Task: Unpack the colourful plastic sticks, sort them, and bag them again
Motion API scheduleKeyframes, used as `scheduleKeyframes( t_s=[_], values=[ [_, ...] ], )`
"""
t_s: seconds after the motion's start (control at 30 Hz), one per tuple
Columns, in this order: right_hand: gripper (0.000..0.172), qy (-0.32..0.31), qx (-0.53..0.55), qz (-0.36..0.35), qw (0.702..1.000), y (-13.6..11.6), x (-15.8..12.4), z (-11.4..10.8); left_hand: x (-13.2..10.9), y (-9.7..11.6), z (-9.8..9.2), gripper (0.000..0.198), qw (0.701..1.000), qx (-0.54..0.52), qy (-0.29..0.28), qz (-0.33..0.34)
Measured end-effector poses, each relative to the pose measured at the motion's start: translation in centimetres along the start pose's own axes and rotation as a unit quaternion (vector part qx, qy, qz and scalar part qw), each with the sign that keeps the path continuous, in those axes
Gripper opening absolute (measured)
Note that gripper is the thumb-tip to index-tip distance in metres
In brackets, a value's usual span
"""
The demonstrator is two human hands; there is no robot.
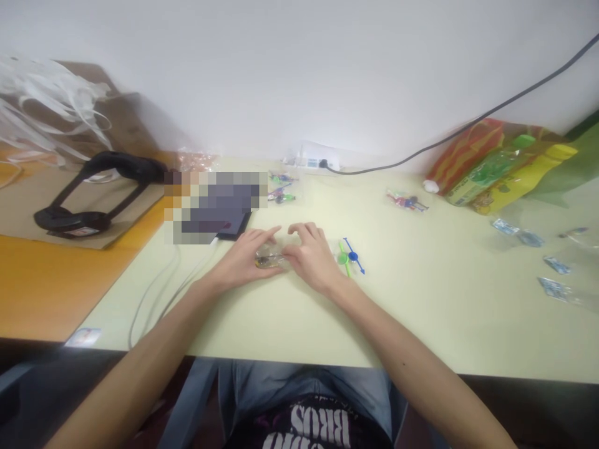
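Observation:
Near the middle of the table, a small see-through plastic piece (267,258) with a yellowish edge sits between my hands. Its exact kind is blurred. My left hand (241,257) curves around it, thumb below and fingers above. From the other side, the curled fingers of my right hand (311,254) pinch at its right end, where a thin dark line shows; my knuckles hide part of the grip. Just right of that hand lie a green arrow-shaped plastic piece (343,257) and a blue double-ended arrow piece (354,256), side by side.
A dark tablet (218,209), partly pixelated, lies left with white cables. Bagged colourful pieces (282,190) and another packet (406,201) sit toward the wall. Clear bags (555,289), a green-capped bottle (496,168) and yellow package (524,181) occupy the right. A black frame (100,193) rests on cardboard.

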State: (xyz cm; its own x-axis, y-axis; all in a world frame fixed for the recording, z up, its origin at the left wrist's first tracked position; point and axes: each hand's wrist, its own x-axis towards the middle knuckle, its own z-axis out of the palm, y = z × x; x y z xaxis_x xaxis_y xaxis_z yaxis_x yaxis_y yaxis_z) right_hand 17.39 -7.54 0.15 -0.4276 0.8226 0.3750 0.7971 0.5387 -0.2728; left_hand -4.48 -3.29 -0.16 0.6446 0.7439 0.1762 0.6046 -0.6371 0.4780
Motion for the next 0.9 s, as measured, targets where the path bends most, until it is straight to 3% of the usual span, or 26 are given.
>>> scheduleKeyframes(
  t_s=[0.9],
  values=[
    [0.020, -0.016, 0.000, 0.002, 1.000, 0.09, 0.01, -0.04, 0.03, -0.19, 0.22, 0.088, 1.000, 0.011, 0.003, 0.011]
  ],
)
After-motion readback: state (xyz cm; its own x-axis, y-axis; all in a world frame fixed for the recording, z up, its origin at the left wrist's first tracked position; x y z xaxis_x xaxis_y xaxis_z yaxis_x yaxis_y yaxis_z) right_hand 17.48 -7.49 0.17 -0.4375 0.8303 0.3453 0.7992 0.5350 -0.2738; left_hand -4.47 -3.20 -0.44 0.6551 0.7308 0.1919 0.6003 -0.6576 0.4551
